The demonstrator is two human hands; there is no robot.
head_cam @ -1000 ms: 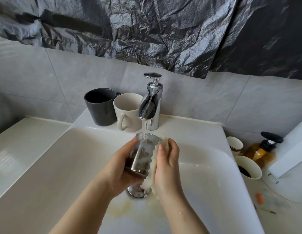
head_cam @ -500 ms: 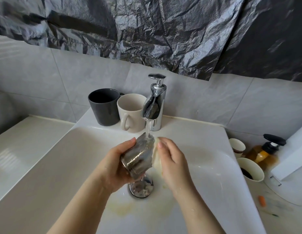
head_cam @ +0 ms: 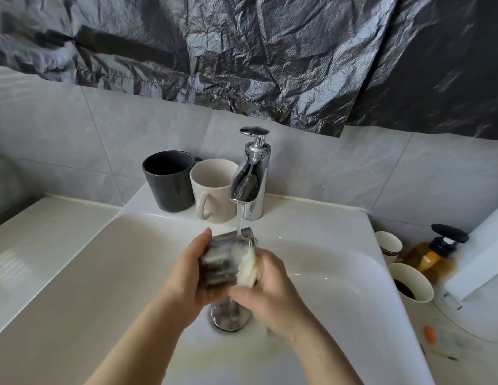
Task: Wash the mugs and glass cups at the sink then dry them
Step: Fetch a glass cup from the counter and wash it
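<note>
A crumpled, shiny black plastic sheet hangs across the top of the wall. Under it are big smooth grey wall tiles with thin lines between them. A flat white counter meets the left edge of the big white sink. Pale stripes of light lie near the counter's left edge.

The glass cup is smeared by blur and running water, and its far side is covered by the left hand. The pale sponge is largely hidden behind the right hand, and the drain is half covered by both hands. On the sink's back edge, the handle of the dark mug is mostly concealed behind the cream mug.
</note>
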